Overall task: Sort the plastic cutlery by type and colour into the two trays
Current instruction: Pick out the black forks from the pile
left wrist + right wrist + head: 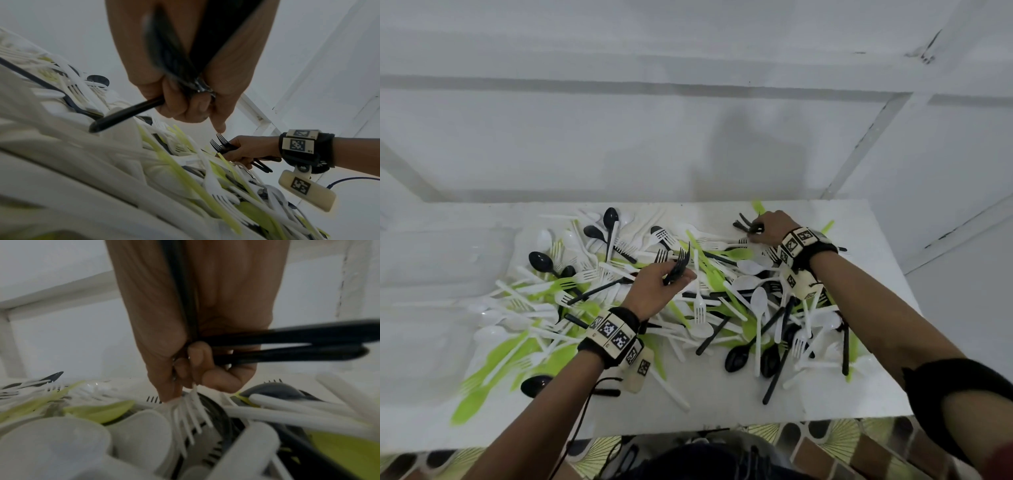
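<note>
White table (842, 404) against white wall (619, 137)

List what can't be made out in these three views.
- Trays: head view, clear plastic washed out against the white table; compartments unreadable.
- Black forks in left hand: count hidden by fingers; left wrist view blurred.
- Black forks in right hand: tines cut off by the right wrist frame edge.

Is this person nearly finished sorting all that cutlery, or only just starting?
Only starting. No sorted groups show yet. The left hand grips black forks, and the right hand grips another black bunch. A big mixed pile of white, green and black pieces still covers the table.
</note>
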